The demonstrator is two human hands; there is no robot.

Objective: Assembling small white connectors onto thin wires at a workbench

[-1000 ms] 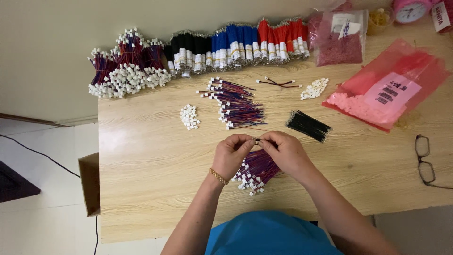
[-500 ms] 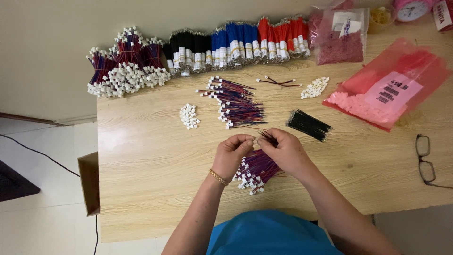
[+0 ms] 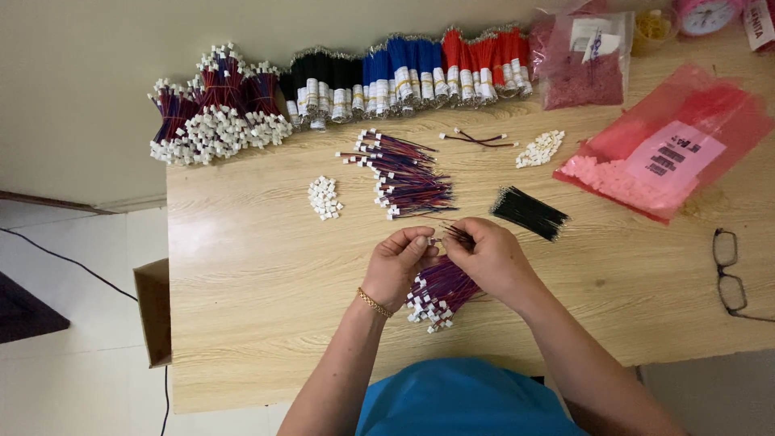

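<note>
Both my hands meet over the middle of a wooden table (image 3: 258, 274). My left hand (image 3: 400, 262), with a gold bracelet at the wrist, pinches a small white connector. My right hand (image 3: 488, 258) holds thin red and blue wires against that connector. Under my hands lies a bundle of finished red-blue wires with white connectors (image 3: 440, 295). A loose spread of the same wires (image 3: 404, 173) lies just beyond my hands. A small heap of white connectors (image 3: 324, 197) sits to the left of it, and a bundle of black ties (image 3: 529, 212) to the right.
Along the far edge stand bundles of purple (image 3: 214, 113), black (image 3: 323, 81), blue (image 3: 408, 69) and red (image 3: 484, 56) wires. Pink plastic bags (image 3: 670, 149) lie at right, another white connector heap (image 3: 539, 148) near them, glasses (image 3: 731, 274) at the right edge. A cardboard box (image 3: 153, 311) sits left of the table.
My hands have stayed in the same place. Only the fingers have shifted slightly on the connector and wires.
</note>
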